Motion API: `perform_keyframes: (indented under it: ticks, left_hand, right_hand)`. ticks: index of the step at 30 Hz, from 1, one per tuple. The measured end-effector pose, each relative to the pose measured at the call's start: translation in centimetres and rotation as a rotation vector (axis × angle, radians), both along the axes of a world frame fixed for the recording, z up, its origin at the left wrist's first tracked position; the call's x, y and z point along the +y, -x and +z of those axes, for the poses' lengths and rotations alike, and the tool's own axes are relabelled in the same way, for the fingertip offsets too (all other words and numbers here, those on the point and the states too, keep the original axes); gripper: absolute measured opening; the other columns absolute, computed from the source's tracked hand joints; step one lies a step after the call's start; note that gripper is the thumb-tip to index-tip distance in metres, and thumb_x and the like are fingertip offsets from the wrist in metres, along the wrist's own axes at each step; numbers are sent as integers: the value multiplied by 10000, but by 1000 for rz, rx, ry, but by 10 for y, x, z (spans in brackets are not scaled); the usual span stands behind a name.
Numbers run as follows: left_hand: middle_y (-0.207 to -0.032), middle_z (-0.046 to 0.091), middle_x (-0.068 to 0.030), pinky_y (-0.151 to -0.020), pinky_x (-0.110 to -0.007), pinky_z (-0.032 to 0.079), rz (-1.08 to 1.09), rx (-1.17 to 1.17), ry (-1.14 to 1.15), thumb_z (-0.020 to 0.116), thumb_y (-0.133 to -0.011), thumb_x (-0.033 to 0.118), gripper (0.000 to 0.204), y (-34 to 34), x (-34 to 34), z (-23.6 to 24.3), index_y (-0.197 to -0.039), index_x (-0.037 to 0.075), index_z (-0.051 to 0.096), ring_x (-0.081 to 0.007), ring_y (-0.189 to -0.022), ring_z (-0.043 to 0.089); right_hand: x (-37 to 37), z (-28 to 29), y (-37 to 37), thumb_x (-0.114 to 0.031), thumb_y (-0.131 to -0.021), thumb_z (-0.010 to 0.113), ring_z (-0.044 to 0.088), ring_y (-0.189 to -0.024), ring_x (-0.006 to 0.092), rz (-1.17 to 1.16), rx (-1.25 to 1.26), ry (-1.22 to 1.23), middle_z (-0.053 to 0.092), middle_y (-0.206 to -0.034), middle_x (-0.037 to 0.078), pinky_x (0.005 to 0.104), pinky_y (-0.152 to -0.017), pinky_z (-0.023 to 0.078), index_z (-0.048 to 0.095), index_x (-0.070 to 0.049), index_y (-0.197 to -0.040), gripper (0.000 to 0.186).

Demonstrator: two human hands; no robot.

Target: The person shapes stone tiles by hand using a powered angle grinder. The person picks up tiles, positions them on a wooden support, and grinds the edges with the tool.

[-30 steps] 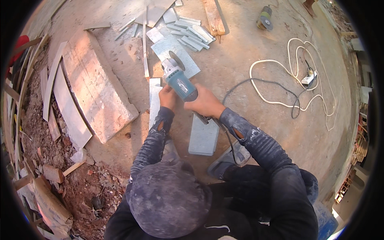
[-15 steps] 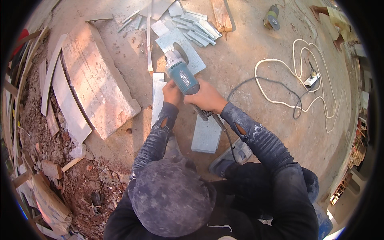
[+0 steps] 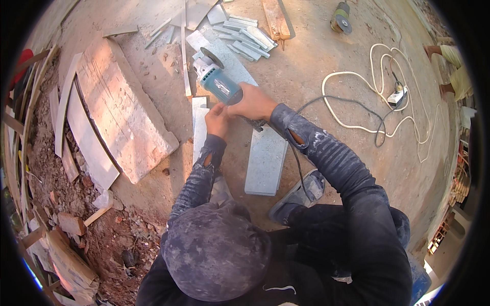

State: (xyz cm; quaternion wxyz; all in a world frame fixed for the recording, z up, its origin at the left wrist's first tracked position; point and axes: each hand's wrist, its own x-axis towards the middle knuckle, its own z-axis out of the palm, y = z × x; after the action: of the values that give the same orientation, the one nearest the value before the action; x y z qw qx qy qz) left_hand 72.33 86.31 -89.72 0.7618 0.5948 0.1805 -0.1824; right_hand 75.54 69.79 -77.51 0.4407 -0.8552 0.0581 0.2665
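My right hand [image 3: 252, 103] wraps round the rear of a teal angle grinder [image 3: 219, 87]. Its metal head and cutting disc [image 3: 212, 57] point away and to the left, over a grey stone slab [image 3: 239, 72] on the ground. My left hand [image 3: 218, 122] is beside the grinder's rear, next to the right thumb, fingers bent together; whether something is in them is hidden. Under the left wrist lie narrow pale stone strips [image 3: 200, 133]. Two stacked grey slabs [image 3: 264, 163] lie between the hands and my right foot [image 3: 300, 196].
Cut stone strips [image 3: 250, 41] and a wooden block [image 3: 276, 19] lie ahead. A second grinder [image 3: 341, 19] rests farther right. A white cable [image 3: 332, 109] loops round a power strip [image 3: 397, 96]. Leftward lies a thick concrete slab [image 3: 125, 109]. Another person's legs [image 3: 457, 71] show at far right.
The grinder has swung leftward, its head tilting further left. My left hand has slid back along it toward the right thumb. The other person's legs have shifted at the right edge.
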Motion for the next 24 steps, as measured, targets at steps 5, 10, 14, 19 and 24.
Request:
perform_keyframes:
  ticks: [5, 10, 14, 19, 24]
  left_hand:
    - [-943, 692, -77, -685, -263, 534, 4, 13, 1, 642, -918, 71, 190, -1, -5, 13, -1065, -49, 655, -141, -787, 660]
    - [-968, 696, -102, -689, -275, 542, -3, 23, -4, 665, -915, 100, 241, -1, -5, 17, -1089, -66, 647, -164, -793, 672]
    - [-977, 700, -110, -684, -274, 544, -6, 31, 0, 652, -926, 94, 233, -1, -3, 13, -1094, -66, 644, -164, -795, 677]
    - [-999, 703, -112, -676, -272, 545, 15, 54, 33, 624, -941, 84, 247, 0, -5, 13, -1133, -70, 634, -153, -796, 672]
    - [-1008, 702, -105, -673, -267, 545, 11, 8, 25, 636, -937, 96, 291, -1, -3, 11, -1172, -75, 625, -139, -812, 668]
  right_hand:
    - [-21, -8, 16, -378, -628, 756, 656, -975, 393, 28, -53, -7, 661, -1039, 271, 413, -838, 525, 577, 72, -1097, 674]
    - [-32, 9, 47, -363, -636, 757, 660, -957, 381, 4, -2, -5, 668, -1009, 251, 407, -839, 520, 584, 59, -1089, 643]
    - [-30, 19, 62, -336, -632, 763, 660, -926, 347, -91, 72, -25, 669, -991, 224, 390, -814, 520, 586, 55, -1092, 630]
    - [-13, 18, 54, -308, -637, 766, 653, -881, 279, -176, 123, -52, 668, -976, 182, 356, -782, 516, 585, 57, -1107, 623]
    - [-5, 1, 26, -315, -639, 761, 659, -902, 284, -166, 40, -79, 672, -997, 192, 354, -791, 519, 588, 56, -1118, 630]
